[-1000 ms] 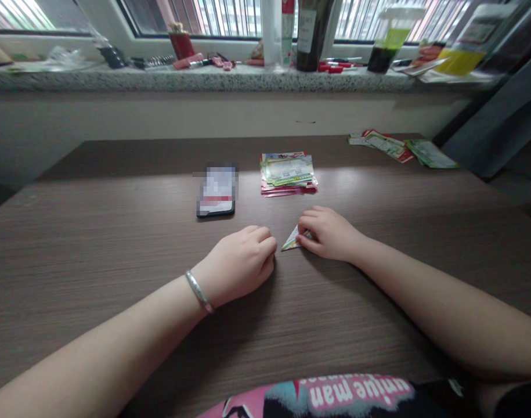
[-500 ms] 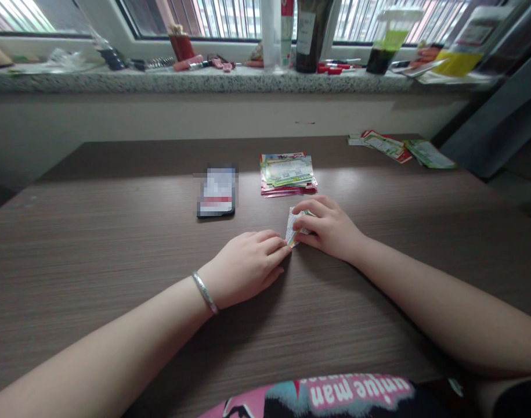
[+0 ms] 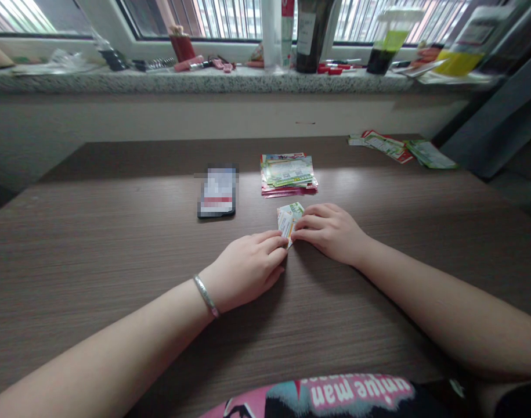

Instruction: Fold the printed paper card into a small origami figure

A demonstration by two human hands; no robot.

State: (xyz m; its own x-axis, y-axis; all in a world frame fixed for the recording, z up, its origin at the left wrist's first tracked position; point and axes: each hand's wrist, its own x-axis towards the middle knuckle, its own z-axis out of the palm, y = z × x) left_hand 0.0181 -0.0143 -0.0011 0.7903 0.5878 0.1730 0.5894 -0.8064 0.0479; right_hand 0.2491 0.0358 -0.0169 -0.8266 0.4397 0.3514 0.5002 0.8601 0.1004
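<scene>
A small printed piece of paper [image 3: 286, 222] in white, green and yellow lies on the table between my two hands, one part folded over another. The fingertips of my left hand [image 3: 254, 264], with a silver bangle at its wrist, press its lower left edge. My right hand [image 3: 332, 232] has its fingers bent together and pinches the right side of the same paper. The thumbs are mostly hidden. Beyond the hands sits a stack of printed packets [image 3: 289, 173], green over red.
A phone [image 3: 217, 193] with a blurred screen lies left of the stack. More packets [image 3: 387, 145] lie at the far right of the brown table [image 3: 117, 244]. Bottles [image 3: 311, 40] and small items crowd the granite sill [image 3: 204, 83] behind.
My right hand has drawn its fingers together and moved slightly down. The paper shows more of its surface, with a flap folded over. My left hand has shifted only slightly.
</scene>
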